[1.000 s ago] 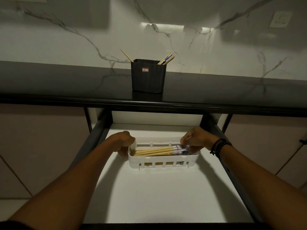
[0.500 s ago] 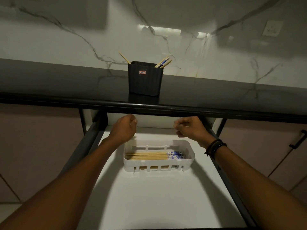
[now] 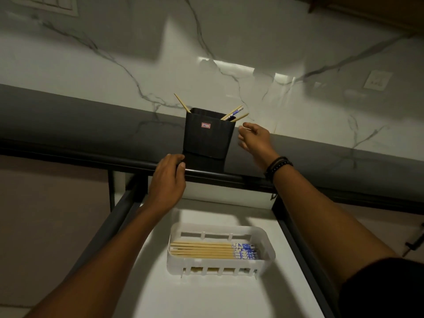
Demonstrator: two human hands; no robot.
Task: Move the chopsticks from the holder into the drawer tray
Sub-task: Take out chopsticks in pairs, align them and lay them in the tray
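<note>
A black ribbed holder (image 3: 208, 136) stands on the dark countertop, with three chopsticks (image 3: 234, 113) poking out of its top. In the open drawer below, a white slotted tray (image 3: 266, 239) holds several wooden chopsticks (image 3: 206, 250) laid flat, their blue-patterned ends to the right. My left hand (image 3: 168, 180) rests on the counter's front edge just left of the holder's base, holding nothing. My right hand (image 3: 254, 138) hovers beside the holder's right side, fingers loosely apart and empty, a little below the chopstick tips.
A white marble wall (image 3: 298, 53) rises behind the dark countertop (image 3: 80, 120), with a socket (image 3: 377, 80) at right. The white drawer floor (image 3: 206, 299) runs between dark side rails (image 3: 298, 249). Cabinet fronts flank the drawer.
Both hands have left the tray and risen to the counter: the left now rests on its edge, the right has reached up beside the holder. The view has tilted and come closer.
</note>
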